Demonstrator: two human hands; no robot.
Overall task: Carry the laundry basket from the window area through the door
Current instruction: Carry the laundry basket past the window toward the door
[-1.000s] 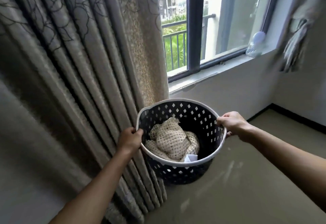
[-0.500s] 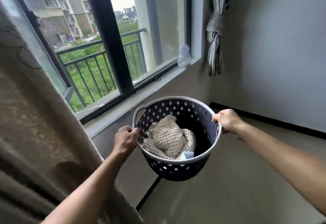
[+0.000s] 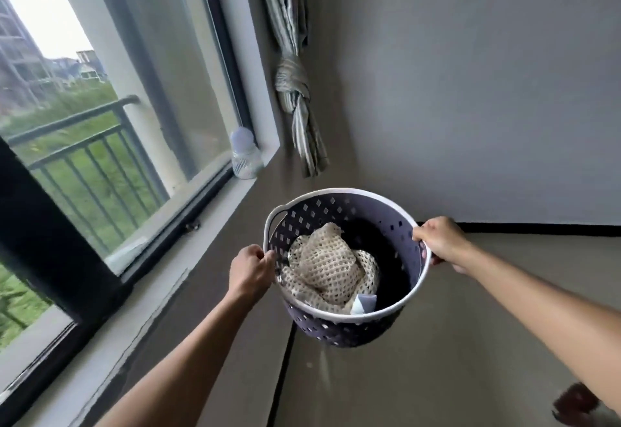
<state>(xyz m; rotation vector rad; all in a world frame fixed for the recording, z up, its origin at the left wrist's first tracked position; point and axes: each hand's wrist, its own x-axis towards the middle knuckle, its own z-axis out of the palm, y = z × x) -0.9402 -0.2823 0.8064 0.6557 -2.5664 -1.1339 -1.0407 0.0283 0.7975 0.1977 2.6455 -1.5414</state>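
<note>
- Right then, the carrying step was in hand: the laundry basket (image 3: pixel 349 258) was up in the air, off the floor (image 3: pixel 453 359), with nothing under it.
- The basket was just beside the window (image 3: pixel 111 144), near the corner of the room, and it tipped a little toward the person.
- A cream net cloth (image 3: pixel 331 270) lay bunched inside the basket, with a small blue and white thing next to it.
- The left hand (image 3: pixel 250 270) was closed on the near left side of the white rim, fingers curled over the edge.
- The right hand (image 3: pixel 438 240) was closed on the right side of the rim, thumb on top.
- Both arms reached forward, almost straight, holding the basket out in front of the body.
- No door showed in the view, so I think the next move was to turn away from the window and find it.
- The basket should stay level on the way, so the cloth does not slide out.
- A bottle (image 3: pixel 245 158) stood on the window sill and a knotted curtain (image 3: pixel 295 100) hung in the corner; the basket touched neither.
</note>
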